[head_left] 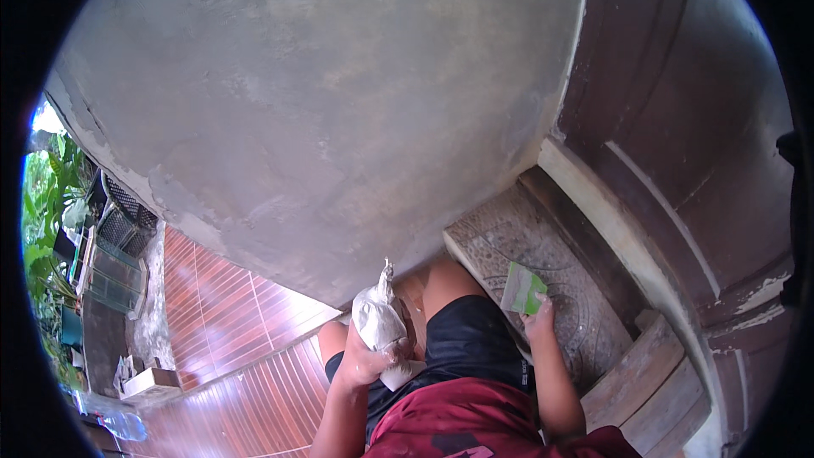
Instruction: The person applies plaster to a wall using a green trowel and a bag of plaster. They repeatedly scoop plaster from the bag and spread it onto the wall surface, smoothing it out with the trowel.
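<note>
My left hand (373,363) is closed around a white plastic bag (379,319), held upright in front of my lap. The bag's top is twisted into a thin, pointed neck, and its lower part is partly hidden by my fingers. Below that hand a pale corner shows; I cannot tell whether it belongs to the bag. Over on the right, my right hand (539,321) grips a green plastic putty spreader (527,290), its flat blade tilted up and smeared whitish along one side. Whitish smears mark both hands.
A grey plastered wall (339,110) rises close ahead. Beside my right leg is a patterned stone step (543,246), with a dark brown door (687,119) beyond. Reddish tiles (246,305) cover the floor at left. Farther left are dark crates (123,229), a white box (151,383) and plants (42,203).
</note>
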`<state>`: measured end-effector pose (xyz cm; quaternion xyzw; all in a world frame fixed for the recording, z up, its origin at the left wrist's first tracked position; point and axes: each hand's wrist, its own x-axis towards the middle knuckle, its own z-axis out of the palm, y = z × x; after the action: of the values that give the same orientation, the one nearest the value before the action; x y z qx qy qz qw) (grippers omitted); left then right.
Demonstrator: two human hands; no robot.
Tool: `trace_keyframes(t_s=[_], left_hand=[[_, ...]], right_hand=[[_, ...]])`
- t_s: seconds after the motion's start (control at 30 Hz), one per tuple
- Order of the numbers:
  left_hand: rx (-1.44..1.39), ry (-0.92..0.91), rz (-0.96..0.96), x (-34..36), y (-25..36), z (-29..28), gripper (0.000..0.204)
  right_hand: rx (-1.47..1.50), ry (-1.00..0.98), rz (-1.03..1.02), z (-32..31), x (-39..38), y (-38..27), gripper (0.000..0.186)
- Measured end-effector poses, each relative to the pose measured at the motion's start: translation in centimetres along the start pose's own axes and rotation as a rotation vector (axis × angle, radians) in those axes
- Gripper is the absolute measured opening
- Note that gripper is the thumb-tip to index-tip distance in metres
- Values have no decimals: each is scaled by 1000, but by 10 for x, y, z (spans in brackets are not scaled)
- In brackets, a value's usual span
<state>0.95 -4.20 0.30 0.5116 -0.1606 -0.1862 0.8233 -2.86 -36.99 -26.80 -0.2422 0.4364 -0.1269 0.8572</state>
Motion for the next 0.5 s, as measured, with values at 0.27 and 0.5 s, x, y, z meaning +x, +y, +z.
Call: trace_keyframes(t_s=[0.27, 0.5], left_hand=[[86, 130, -7, -7, 8, -11, 63], [13, 135, 26, -19, 14, -24, 78]], right_hand=[[-63, -51, -23, -7, 12, 8, 46], [-58, -159, -1, 24, 11, 20, 47]])
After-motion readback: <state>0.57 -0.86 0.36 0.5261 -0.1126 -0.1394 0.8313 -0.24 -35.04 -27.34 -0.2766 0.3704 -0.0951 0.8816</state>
